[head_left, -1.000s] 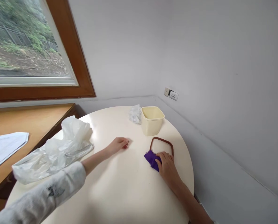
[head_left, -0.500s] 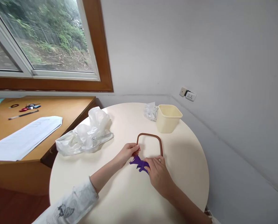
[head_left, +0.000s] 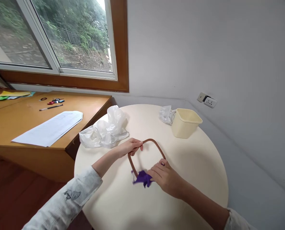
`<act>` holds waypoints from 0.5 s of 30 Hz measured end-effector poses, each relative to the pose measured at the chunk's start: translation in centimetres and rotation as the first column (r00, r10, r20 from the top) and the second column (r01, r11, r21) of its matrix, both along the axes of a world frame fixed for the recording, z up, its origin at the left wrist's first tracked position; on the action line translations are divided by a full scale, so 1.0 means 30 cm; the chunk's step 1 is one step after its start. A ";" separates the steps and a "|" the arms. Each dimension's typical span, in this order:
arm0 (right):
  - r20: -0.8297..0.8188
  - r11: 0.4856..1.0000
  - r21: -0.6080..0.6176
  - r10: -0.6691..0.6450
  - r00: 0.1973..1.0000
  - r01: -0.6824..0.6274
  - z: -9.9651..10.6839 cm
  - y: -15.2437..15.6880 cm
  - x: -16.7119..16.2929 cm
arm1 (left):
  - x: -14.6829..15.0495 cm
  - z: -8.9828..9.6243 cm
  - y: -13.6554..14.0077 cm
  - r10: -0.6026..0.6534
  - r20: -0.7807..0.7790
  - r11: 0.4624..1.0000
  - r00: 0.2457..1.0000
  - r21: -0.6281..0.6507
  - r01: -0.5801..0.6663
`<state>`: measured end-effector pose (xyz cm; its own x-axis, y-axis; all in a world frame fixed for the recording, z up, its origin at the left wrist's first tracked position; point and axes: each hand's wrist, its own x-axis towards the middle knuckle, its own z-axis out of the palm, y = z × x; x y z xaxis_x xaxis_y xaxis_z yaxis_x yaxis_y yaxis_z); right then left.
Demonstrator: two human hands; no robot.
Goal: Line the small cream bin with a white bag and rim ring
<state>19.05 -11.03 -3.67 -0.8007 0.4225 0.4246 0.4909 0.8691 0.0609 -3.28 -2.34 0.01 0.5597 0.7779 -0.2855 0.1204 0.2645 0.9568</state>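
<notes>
A brown loop (head_left: 132, 164), shaped like a rounded square, is held tilted above the round table (head_left: 192, 179). Bunched purple cloth (head_left: 142, 178) hangs at its near side; whether the two are joined, I cannot tell. My left hand (head_left: 130, 147) is closed around the loop's upper left corner. On the opposite side, my right hand (head_left: 165, 177) is closed on the loop's lower right part and pinches the purple cloth, its fingers hiding that section. A small pale bit shows at the cloth's left end, blurred.
A crumpled clear plastic bag (head_left: 109, 129) lies at the table's left. At the back right, a smaller plastic bag (head_left: 166, 115) touches a cream bin (head_left: 184, 126). Left of the table, a wooden desk (head_left: 89, 105) bears paper sheets (head_left: 51, 127) and a pen (head_left: 50, 107).
My left hand has slid up the loop's side to its upper corner, and the loop has turned and tilted. My right hand keeps its hold. The view has shifted left.
</notes>
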 end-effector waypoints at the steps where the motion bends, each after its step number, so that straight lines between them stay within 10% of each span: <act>1: 0.010 1.000 0.010 0.012 1.000 -0.012 0.005 0.004 0.002 | -0.017 0.011 0.005 -0.044 -0.019 0.999 0.999 -0.004 0.044; 5: 0.028 1.000 0.013 0.019 0.999 -0.019 0.016 0.019 0.011 | -0.069 0.027 0.019 -0.142 -0.061 0.990 0.988 -0.028 0.141; 15: -0.148 0.971 0.056 -0.222 0.964 0.232 -0.033 0.038 -0.044 | 0.005 -0.105 -0.102 0.431 0.425 0.896 0.796 -0.304 -0.323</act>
<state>17.74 -9.90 -4.65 -0.6177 0.5503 0.5619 0.6828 0.7297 0.0361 -3.13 -5.41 -3.15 0.3403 0.9087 -0.2417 -0.4797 0.3888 0.7865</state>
